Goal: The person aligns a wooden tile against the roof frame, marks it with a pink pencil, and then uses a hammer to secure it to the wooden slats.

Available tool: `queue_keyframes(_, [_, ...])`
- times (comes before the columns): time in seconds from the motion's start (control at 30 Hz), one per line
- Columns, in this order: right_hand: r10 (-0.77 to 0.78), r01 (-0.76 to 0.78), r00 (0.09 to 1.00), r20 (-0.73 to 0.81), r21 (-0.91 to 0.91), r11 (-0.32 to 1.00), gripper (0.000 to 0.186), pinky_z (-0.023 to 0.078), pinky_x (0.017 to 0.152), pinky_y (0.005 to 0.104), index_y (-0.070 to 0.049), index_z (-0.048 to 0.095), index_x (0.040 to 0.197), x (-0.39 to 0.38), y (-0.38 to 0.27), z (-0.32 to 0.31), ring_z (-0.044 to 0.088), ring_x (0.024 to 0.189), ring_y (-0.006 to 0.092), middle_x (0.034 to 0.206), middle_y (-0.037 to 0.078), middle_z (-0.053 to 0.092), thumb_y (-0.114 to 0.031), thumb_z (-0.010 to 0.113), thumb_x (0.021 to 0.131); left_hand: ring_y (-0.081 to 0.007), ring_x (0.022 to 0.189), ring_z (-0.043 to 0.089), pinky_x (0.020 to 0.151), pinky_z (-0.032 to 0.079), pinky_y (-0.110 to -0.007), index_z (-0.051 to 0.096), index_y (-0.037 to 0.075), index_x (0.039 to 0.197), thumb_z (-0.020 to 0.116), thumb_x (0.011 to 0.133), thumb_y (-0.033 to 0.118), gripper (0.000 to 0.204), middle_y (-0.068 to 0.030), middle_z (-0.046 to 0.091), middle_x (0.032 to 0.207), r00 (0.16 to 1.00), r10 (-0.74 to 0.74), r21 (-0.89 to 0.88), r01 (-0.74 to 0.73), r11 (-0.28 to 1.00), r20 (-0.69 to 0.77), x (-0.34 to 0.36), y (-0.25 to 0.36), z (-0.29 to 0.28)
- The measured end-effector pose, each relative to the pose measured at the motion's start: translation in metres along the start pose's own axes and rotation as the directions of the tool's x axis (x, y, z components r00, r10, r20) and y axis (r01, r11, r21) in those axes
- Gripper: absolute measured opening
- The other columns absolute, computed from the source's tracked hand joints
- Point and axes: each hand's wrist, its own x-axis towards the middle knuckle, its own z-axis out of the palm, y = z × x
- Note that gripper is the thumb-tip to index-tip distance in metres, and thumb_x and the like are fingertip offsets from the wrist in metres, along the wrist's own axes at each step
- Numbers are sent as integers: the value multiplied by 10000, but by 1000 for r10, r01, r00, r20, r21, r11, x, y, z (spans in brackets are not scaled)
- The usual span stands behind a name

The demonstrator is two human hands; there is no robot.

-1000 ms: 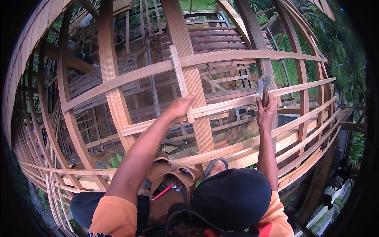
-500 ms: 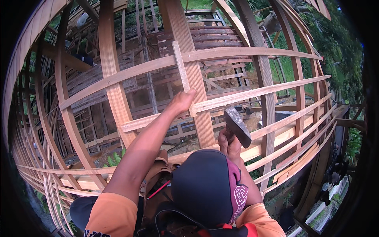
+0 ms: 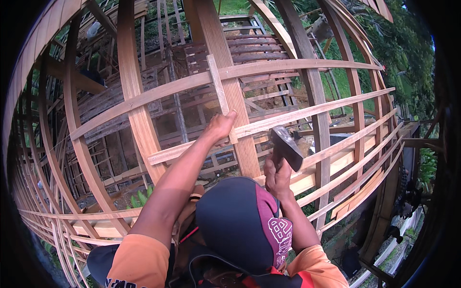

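My left hand (image 3: 221, 128) is closed around the lower part of a short wooden stick (image 3: 218, 84). The stick spans two long wooden battens, its top end overlapping the upper batten (image 3: 168, 87). That hand also rests at the lower batten (image 3: 307, 114), beside a broad wooden rafter (image 3: 234, 96); whether its hidden fingers clasp the batten as well, I cannot tell. My right hand (image 3: 277, 176) grips the handle of a hammer (image 3: 287, 148), mostly covered by the fingers. The dark metal hammer head is raised just below the lower batten, right of the rafter, touching nothing visible.
More rafters (image 3: 314, 96) and curved rows of battens (image 3: 345, 170) surround me, with open gaps between them. Far below through the gaps lie a timber framework (image 3: 257, 48) and bare soil. A dark cap (image 3: 235, 223) blocks the lower middle of the view. Trees stand at right.
The view has shifted slightly, and more of my right forearm shows. My right hand and hammer have moved only a little; my left hand keeps its place on the stick.
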Motion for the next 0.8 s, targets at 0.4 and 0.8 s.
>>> queue_keyframes(0.4, [-218,355,926,-307,518,778,399,475,547,326,-79,419,1298,20,-47,-2,511,643,154,876,64,535,-351,551,1038,-358,705,712,642,595,-447,665,-113,1012,376,911,539,721,-269,697,937,995,-77,-49,80,996,63,-13,1,-14])
queue_keyframes(0.8, [-188,404,864,-468,421,812,682,465,507,297,-72,381,901,56,-95,-43,488,583,137,743,46,444,-743,502,900,-337,632,701,777,560,-446,675,-95,902,353,907,553,724,-259,697,854,994,-100,-34,101,994,36,-18,-2,-20])
